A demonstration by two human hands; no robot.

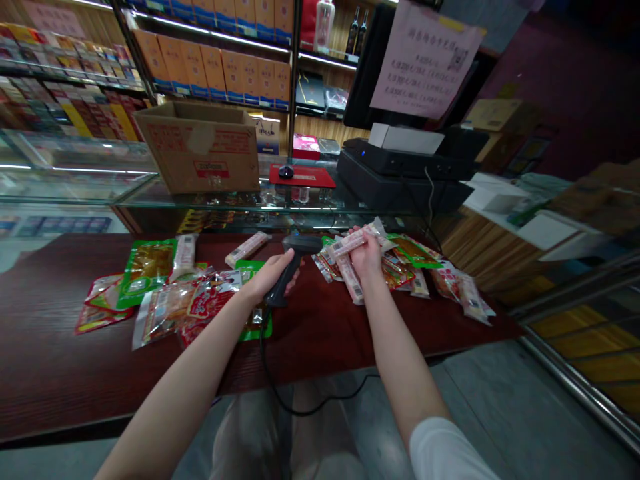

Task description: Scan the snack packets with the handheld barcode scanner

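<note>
From my remote seat I look down on a dark red wooden table, its grain faintly glossy, above a grey floor. Beyond it runs a glass counter, and behind that I see lit shelves lined with orange-and-blue boxes. At the right, a sheet of paper covers part of a dark monitor.

On the counter stands a cardboard carton, open at the top; I cannot tell what its inside holds. Beside it a black mouse sits on a red mat. A small white box rests on the black equipment.

Clear and printed pouches lie in two groups on the table. At the left, a green-edged pouch shows brown food through its window, near a red pouch; more pouches overlap at the right.

My left hand is wrapped around the handle of a black scanner — its cable loops past the table's near edge. My right hand grips a slim pale packet, raised just beside the scanner's head — over the right-hand group.
</note>
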